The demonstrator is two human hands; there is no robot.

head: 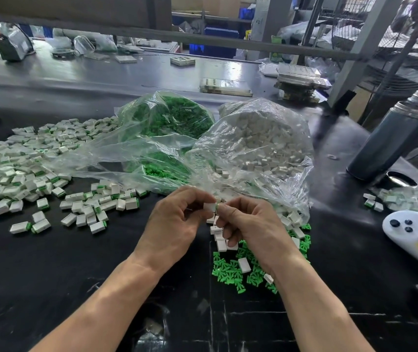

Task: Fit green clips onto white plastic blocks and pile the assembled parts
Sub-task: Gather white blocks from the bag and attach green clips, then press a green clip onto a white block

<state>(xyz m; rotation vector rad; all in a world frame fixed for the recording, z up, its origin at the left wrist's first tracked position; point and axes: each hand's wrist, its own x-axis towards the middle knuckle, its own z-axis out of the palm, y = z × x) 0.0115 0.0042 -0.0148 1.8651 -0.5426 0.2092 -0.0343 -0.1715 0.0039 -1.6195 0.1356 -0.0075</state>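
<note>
Over on the left, a broad pile of assembled parts (25,158) spreads across the black table (50,262), white blocks each with a green edge showing, and a few strays lie nearer the middle. Moving in, the left hand (174,224) is up above the table, its thumb and fingers curled and pinching a white block (209,207) at the fingertips. Right against it comes the right hand (251,224), fingers curled too, pinching a green clip (217,206) that sits at the block's right end, touching it; how far the clip is seated, I can't tell. Behind the hands sit two clear plastic bags: the bag of green clips (167,118) to the left, the bag of white blocks (261,141) to the right, its open mouth just behind the fingertips. Beneath the right wrist lies a scatter of loose green clips (230,270) with some loose white blocks (244,264) among them. Farther right stands a dark flask (390,141), and at the edge a white controller (411,229) lies near another small heap of parts (406,196).
</note>
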